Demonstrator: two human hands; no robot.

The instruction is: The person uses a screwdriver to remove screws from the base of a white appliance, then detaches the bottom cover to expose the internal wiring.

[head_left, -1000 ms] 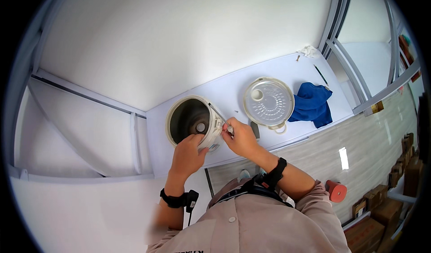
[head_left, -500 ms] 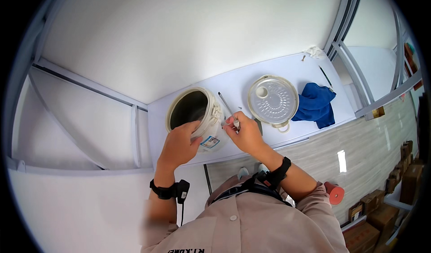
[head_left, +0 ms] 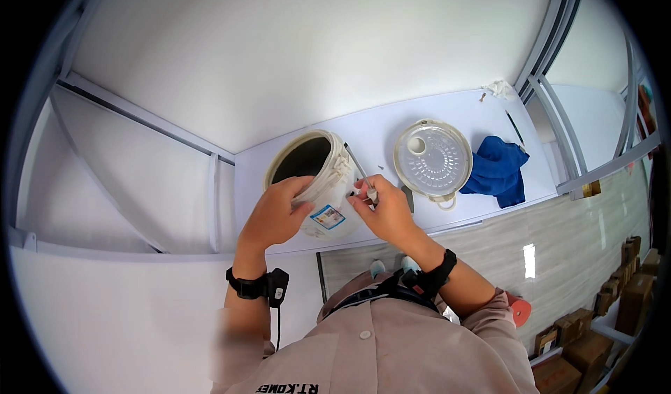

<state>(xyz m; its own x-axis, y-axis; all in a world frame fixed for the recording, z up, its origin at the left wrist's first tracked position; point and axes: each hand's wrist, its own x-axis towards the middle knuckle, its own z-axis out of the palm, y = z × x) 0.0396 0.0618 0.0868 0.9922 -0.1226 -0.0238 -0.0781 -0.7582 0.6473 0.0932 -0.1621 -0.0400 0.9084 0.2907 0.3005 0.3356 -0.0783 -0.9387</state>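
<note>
Right now the left hand (head_left: pixel 274 212) is curled over the near rim of a white cooker body (head_left: pixel 318 184), fingers gripping its side. That single pot is tipped, its dark mouth facing up and away toward the wall. The right hand (head_left: pixel 383 209) is closed around one thin screwdriver (head_left: pixel 360 174), whose shaft slants up and left from the fist along the pot's flank. One round lid (head_left: pixel 433 160) and one blue cloth (head_left: pixel 498 170) lie on the white table (head_left: pixel 447 111).

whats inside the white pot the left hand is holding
The white pot is tipped, its mouth facing away. Inside only a dark, shadowed wall shows; no contents are visible. The left hand covers the near rim, and the bottom is too dark to tell.
</note>
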